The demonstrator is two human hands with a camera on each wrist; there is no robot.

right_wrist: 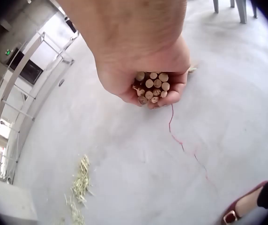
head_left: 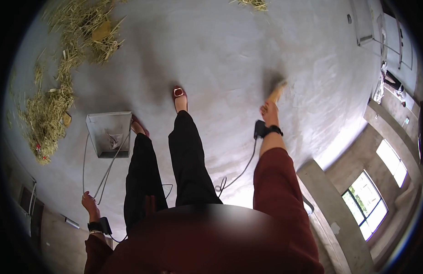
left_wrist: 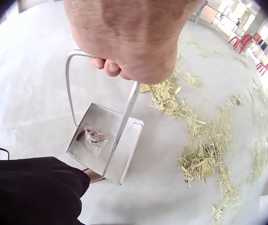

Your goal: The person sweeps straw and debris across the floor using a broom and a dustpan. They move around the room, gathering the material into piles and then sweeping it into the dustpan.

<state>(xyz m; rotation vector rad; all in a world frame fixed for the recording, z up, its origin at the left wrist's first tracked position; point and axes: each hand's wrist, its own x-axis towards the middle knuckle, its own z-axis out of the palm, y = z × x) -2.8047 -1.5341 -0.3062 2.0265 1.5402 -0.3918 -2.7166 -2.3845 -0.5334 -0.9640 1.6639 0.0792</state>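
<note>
My left hand (head_left: 90,205) grips the wire handle (left_wrist: 70,89) of a metal dustpan (head_left: 96,137). In the left wrist view the dustpan (left_wrist: 93,152) hangs below the hand (left_wrist: 129,37), with a crumpled wrapper (left_wrist: 95,144) and small scraps in it. My right hand (head_left: 270,114) holds a bundle of thin sticks (head_left: 277,92); the right wrist view shows their round cut ends (right_wrist: 152,85) inside the curled fingers of the hand (right_wrist: 141,56). From near those fingers a thin red thread (right_wrist: 172,129) trails downward.
Loose straw (head_left: 42,114) with yellowish pieces lies on the floor (head_left: 211,55) at the left, and a smaller clump (head_left: 253,3) at the top. Red chairs (left_wrist: 242,42) stand far off. A metal frame (right_wrist: 19,93) is at the side; a person (head_left: 396,84) is in the distance.
</note>
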